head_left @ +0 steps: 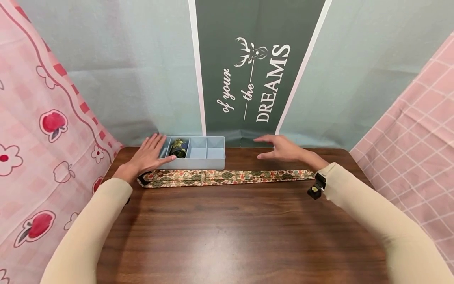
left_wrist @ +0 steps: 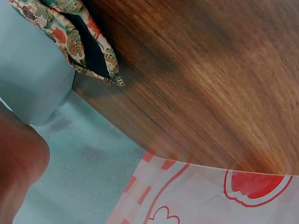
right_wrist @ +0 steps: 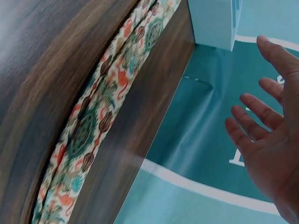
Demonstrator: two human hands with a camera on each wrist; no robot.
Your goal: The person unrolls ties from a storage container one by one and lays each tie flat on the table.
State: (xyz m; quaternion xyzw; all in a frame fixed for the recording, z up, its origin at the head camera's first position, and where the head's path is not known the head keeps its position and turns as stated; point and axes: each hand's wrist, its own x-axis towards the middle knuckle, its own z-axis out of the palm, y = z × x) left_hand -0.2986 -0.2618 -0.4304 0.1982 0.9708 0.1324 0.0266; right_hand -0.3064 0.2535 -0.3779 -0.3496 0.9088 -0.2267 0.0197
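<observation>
Lying straight, the cream tie (head_left: 228, 178) shows orange and green motifs, left grip (head_left: 148, 153) and right grip (head_left: 282, 148) spread.

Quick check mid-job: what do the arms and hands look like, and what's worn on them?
The left hand and right hand wear no gloves. Plain cream fabric covers the arms: the left sleeve and right sleeve are long. The right wrist wears a black strap with a small black device; only a dark sliver shows at the left wrist.

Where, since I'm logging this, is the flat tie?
In the head view, the flat tie lies across the table in front of the box, stretching from near the left hand rightwards.
</observation>
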